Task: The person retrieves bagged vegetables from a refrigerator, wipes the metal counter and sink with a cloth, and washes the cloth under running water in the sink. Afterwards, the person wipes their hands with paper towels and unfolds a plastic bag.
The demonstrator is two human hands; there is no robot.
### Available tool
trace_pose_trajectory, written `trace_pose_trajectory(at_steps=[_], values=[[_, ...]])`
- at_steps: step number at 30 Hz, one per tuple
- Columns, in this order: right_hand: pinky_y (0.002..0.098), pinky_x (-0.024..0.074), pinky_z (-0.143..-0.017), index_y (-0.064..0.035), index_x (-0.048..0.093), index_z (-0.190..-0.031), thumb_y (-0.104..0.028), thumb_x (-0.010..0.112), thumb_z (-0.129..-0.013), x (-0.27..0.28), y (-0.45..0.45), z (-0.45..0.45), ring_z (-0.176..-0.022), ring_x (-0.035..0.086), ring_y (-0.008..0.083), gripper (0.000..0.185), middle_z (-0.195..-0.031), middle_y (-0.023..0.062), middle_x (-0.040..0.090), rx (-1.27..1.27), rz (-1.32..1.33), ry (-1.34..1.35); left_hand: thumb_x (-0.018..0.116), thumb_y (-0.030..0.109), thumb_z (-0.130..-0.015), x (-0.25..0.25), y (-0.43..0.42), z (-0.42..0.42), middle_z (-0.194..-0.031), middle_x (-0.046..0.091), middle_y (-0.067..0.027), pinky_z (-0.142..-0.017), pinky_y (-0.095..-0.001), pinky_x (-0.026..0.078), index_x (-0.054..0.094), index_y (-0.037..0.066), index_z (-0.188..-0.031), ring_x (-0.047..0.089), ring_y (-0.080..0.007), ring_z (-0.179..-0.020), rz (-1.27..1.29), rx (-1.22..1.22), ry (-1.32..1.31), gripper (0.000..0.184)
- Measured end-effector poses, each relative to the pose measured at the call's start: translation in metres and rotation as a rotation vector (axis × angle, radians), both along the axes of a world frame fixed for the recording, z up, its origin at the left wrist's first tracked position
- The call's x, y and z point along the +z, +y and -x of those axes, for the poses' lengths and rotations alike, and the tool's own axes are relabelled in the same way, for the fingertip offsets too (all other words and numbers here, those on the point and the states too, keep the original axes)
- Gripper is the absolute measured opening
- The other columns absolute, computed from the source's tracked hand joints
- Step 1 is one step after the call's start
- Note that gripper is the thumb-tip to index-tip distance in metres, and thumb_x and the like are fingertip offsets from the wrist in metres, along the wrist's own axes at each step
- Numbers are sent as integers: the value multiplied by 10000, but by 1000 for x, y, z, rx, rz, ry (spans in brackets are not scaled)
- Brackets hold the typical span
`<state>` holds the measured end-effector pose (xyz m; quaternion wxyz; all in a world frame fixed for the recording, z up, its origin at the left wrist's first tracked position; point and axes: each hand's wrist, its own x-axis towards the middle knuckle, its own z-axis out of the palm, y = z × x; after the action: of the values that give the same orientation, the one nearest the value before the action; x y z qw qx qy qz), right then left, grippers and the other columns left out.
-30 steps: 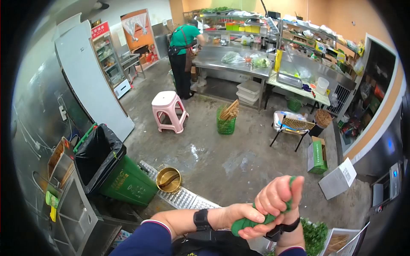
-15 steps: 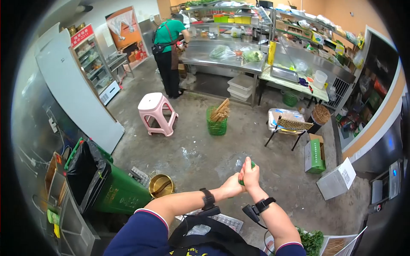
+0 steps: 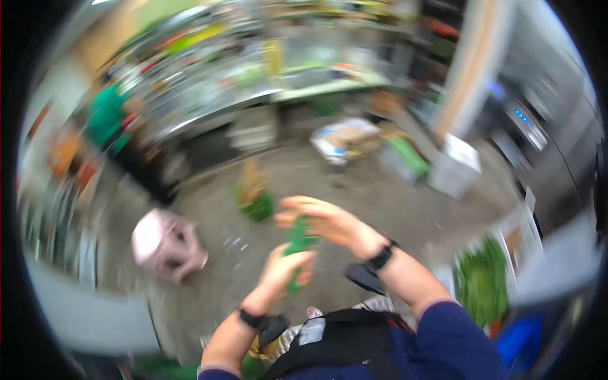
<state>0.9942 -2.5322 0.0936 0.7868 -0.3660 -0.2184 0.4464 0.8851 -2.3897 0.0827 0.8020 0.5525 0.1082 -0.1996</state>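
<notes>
Motion blurs the whole head view. A green cloth-like item (image 3: pixel 300 239) is between my two hands, over the floor. My left hand (image 3: pixel 285 271) is wrapped round its lower part, and a bit of green sticks out below the fingers. My right hand (image 3: pixel 322 218) lies against the upper part from the right, with its fingers stretched out to the left. Both wrists wear black straps.
A pink stool (image 3: pixel 168 244) stands at left, with a green basket of sticks (image 3: pixel 254 199) farther right. A co-worker in green (image 3: pixel 113 117) bends at the metal counter. White box (image 3: pixel 456 166) and leafy greens (image 3: pixel 482 282) are at right.
The view has swung to the right, so the stool and co-worker appear farther left. My hands were clasped round the green item; now my right hand has opened its fingers beside it.
</notes>
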Motion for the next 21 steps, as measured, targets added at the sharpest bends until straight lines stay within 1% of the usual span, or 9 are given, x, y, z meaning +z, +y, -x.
trace_pose_trajectory(at_steps=[2, 3, 4, 6, 9, 11, 15, 16, 21], values=[[394, 334, -997, -56, 282, -1354, -252, 551, -853, 40, 6, -5, -1251, 368, 239, 602, -1381, 86, 350, -70, -100, -171, 531, 188, -841, 22, 18, -1, -533, 312, 49, -330, -185, 273, 474, 110, -847, 305, -49, -384, 363, -97, 137, 97], [373, 369, -963, -48, 288, -1350, -149, 558, -840, 30, 21, -15, -1250, 372, 223, 586, -1379, 77, 355, -198, -267, -659, 506, 183, -856, 25, 23, -6, -527, 280, 45, -311, -181, 237, 442, 96, -923, 271, -49, -379, 737, -269, 108, 128], [411, 384, -952, -38, 413, -1282, -48, 597, -766, 62, 20, -2, -1217, 398, 215, 548, -1371, 110, 349, -50, -368, -130, 491, 184, -866, 30, 19, -10, -541, 293, 28, -311, -185, 243, 407, 84, -971, 268, -54, -379, 999, -412, 113, 168], [488, 504, -758, -8, 579, -1057, -135, 519, -803, 80, 45, 7, -1042, 545, 323, 290, -1170, 172, 534, 34, -447, -175, 472, 196, -886, 36, 12, -11, -600, 361, -8, -321, -185, 291, 350, 93, -997, 323, -64, -386, 1355, -429, 161, 195], [552, 509, -590, -1, 587, -856, -279, 537, -779, 71, 60, 15, -737, 616, 442, 293, -923, 235, 626, 9, -705, 212, 486, 169, -884, 44, 19, -30, -651, 396, -23, -344, -190, 344, 331, 100, -983, 375, -73, -402, 1458, -451, 23, 197], [467, 514, -503, -18, 531, -736, -315, 548, -800, 67, 60, 20, -599, 623, 348, 305, -788, 208, 628, -192, -548, -344, 527, 129, -840, 53, 12, -28, -634, 432, -23, -346, -195, 333, 397, 94, -854, 392, -80, -398, 1409, -540, 134, 136], [285, 423, -343, -63, 448, -650, -518, 491, -849, 72, 42, 24, -411, 526, 162, 499, -539, 49, 499, -424, -259, -116, 609, 48, -752, 78, 4, -27, -601, 503, -24, -350, -205, 312, 529, 81, -596, 428, -94, -390, 1252, -637, 330, 179], [275, 398, -340, -87, 404, -624, -527, 464, -862, 75, 37, 22, -403, 479, 141, 504, -518, 36, 461, -405, -203, -99, 498, 108, -862, 56, 10, -41, -631, 386, -23, -332, -206, 326, 328, 95, -967, 359, -84, -396, 1269, -699, 200, 201], [241, 333, -405, -135, 433, -606, -414, 499, -890, 16, 51, -21, -469, 390, 70, 403, -534, -53, 392, -524, 25, -79, 585, 77, -753, 36, 21, -70, -591, 444, -22, -355, -240, 305, 481, 14, -892, 407, -116, -428, 29, -367, 191, 184]])
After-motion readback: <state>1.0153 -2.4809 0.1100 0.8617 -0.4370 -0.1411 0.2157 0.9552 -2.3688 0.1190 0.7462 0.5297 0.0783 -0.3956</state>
